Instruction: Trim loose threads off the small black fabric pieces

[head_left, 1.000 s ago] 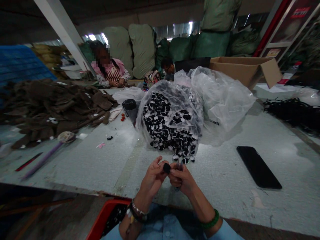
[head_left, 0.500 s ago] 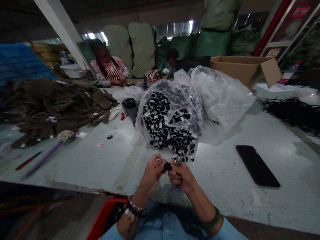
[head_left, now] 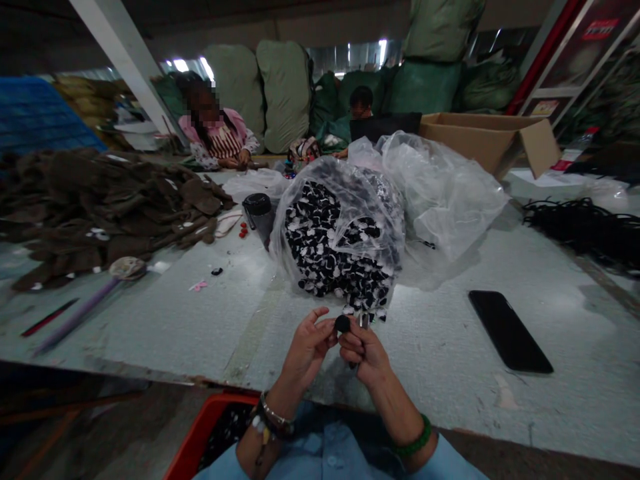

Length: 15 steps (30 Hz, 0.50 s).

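Brown fabric pieces (head_left: 115,200) lie heaped on the pale tabletop (head_left: 440,333) at ten o'clock from the person's hands, with a purple rod (head_left: 77,317) at nine and an orange-red crate (head_left: 186,443) below the edge at eight. Next comes the left hand (head_left: 306,350), its thumb and fingers pinching the near side of a black piece (head_left: 343,324). Clear plastic wraps a bag of black-and-white pieces (head_left: 340,247) at twelve o'clock, just beyond the hands. Held up between both hands, the black piece looks small, dark, matte and round, its broad face toward the viewer; no long axis can be made out. The right hand (head_left: 366,352) has its fingers curled around metal snips (head_left: 365,321), mostly hidden, whose long axis runs roughly six to twelve, silvery tips toward twelve; its fingertips meet the piece's right edge. A black phone (head_left: 510,331) rests at three o'clock, black cords (head_left: 585,230) at two.
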Motion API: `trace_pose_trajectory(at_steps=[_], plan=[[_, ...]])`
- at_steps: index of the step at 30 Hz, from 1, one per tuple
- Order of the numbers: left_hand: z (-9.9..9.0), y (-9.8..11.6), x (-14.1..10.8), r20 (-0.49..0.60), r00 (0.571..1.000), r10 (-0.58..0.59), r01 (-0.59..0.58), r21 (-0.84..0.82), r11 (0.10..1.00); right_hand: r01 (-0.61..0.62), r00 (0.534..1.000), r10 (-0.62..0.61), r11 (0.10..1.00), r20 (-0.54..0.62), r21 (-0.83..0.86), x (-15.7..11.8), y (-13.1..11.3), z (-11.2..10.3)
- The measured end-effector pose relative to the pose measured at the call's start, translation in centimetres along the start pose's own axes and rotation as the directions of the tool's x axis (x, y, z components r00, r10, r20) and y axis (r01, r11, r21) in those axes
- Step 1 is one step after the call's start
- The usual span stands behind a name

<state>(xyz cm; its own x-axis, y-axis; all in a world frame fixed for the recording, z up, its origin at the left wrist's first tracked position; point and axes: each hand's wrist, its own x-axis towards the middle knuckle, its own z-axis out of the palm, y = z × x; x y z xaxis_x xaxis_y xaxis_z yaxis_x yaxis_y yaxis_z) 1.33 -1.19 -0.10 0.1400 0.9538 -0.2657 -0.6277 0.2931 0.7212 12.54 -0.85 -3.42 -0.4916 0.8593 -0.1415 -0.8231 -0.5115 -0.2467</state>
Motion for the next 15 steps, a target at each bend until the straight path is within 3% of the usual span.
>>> trace_pose_trajectory(at_steps=[5,10,15], plan=[[-0.3,0.3,-0.2,-0.043,0.998,0.045,-0.044,0.028,0.999,-0.018,0.998,0.022,0.997,-0.061,0.072,0.2,0.9,0.2],[-1.0,0.0,0.1,-0.103,0.990,0.094,-0.093,0.019,0.996,-0.078,0.996,0.080,0.996,-0.032,0.050,-0.1,1.1,0.8],[-1.1,-0.2,0.0,-0.109,0.989,-0.100,0.091,-0.080,0.993,-0.104,0.995,0.104,0.994,0.014,0.037,-0.3,1.0,1.4]])
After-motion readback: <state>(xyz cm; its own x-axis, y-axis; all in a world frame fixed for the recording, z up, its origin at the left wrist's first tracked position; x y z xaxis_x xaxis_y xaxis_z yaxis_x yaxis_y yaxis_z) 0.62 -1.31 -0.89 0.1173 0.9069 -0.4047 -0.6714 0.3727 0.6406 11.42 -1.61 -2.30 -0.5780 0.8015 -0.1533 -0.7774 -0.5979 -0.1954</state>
